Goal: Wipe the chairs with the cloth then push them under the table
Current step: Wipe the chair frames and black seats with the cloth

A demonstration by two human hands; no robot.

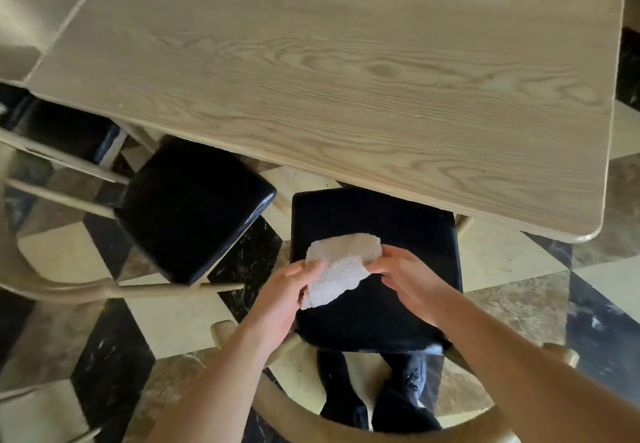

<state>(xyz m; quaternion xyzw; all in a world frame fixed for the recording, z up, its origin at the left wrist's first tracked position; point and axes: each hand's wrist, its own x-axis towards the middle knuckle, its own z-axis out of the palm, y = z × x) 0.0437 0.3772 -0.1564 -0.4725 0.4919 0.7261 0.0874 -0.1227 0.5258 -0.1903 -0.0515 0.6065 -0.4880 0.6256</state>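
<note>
A white terry cloth [341, 267] hangs just above the black seat of the chair [398, 214] right in front of me. My left hand [287, 286] pinches its left edge and my right hand [408, 276] grips its right edge. The seat's far edge lies under the rim of the pale wooden table [346, 68]. The chair's curved wooden back [287, 404] arcs below my forearms. A second chair [194, 207] with a black seat stands to the left, angled and pulled out from the table.
A third black-seated chair [65, 130] sits at the far left, partly under the table. The floor [180, 318] is cream, black and brown marble tile. My legs in dark trousers [381, 397] stand behind the near chair. The table's rounded corner [588, 234] juts out at right.
</note>
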